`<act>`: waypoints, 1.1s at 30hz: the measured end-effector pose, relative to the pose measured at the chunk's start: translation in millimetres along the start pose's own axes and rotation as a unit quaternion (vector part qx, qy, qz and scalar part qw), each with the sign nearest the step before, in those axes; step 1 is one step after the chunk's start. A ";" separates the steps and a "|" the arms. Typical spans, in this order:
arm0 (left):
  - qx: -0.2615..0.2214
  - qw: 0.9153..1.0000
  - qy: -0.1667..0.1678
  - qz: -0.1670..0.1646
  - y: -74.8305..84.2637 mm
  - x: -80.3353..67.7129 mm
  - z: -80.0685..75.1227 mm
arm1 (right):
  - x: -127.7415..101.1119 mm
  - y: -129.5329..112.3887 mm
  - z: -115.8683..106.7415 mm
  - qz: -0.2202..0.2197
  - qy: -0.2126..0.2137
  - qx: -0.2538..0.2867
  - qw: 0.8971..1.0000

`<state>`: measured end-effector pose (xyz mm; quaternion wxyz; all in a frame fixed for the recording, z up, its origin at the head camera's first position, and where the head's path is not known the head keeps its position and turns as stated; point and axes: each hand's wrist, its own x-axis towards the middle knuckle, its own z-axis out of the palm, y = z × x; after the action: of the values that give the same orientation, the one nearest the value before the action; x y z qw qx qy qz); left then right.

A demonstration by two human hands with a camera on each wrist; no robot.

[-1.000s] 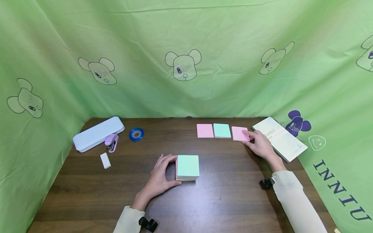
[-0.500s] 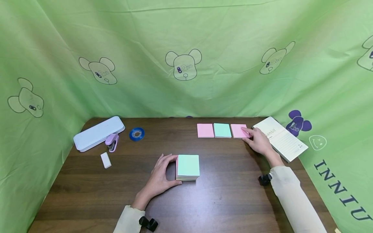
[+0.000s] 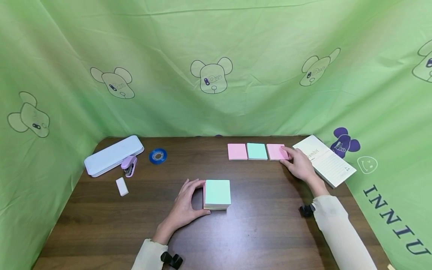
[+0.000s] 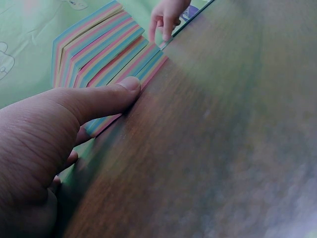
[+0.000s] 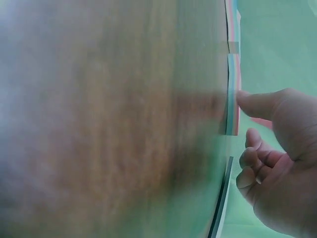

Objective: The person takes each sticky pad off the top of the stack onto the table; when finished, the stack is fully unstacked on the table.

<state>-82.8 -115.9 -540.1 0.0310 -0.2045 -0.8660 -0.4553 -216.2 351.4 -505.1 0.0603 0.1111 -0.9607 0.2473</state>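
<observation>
Left hand point(image 3: 183, 204) cups the note stack point(image 3: 217, 193), thumb and fingers curled round its nine o'clock side. Right hand point(image 3: 299, 165) presses a fingertip on the pink pad point(image 3: 275, 151); at three o'clock, a booklet point(image 3: 324, 160) reads "ambit".

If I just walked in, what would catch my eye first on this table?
Probably the row of three small sticky-note pads at the far side of the dark wooden table, pink, green, pink, with the right hand touching the rightmost pink pad. Nearer the middle, the left hand grips a thick multicoloured note stack with a green top. All around hangs a bright green cloth printed with cartoon bears.
</observation>
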 end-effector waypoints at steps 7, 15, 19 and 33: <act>0.002 1.000 0.002 0.004 -1.6 -0.1 1.1 | -8.7 -15.0 0.1 -0.011 0.048 0.028 0.998; 0.000 1.000 0.003 0.007 -2.6 -0.1 1.2 | -23.5 -41.8 4.4 -0.020 0.105 0.093 0.990; 0.000 1.000 0.004 0.009 -3.1 -0.1 1.4 | -32.4 -57.9 8.5 -0.019 0.116 0.123 0.985; -0.005 1.000 0.003 0.002 -2.3 -0.2 0.5 | -58.2 -111.1 28.7 -0.086 0.104 0.161 0.978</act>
<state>-83.4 -116.7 -542.2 0.0330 -0.2050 -0.8633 -0.4600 -134.5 253.4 -488.7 0.1619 0.1752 -0.8837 0.4028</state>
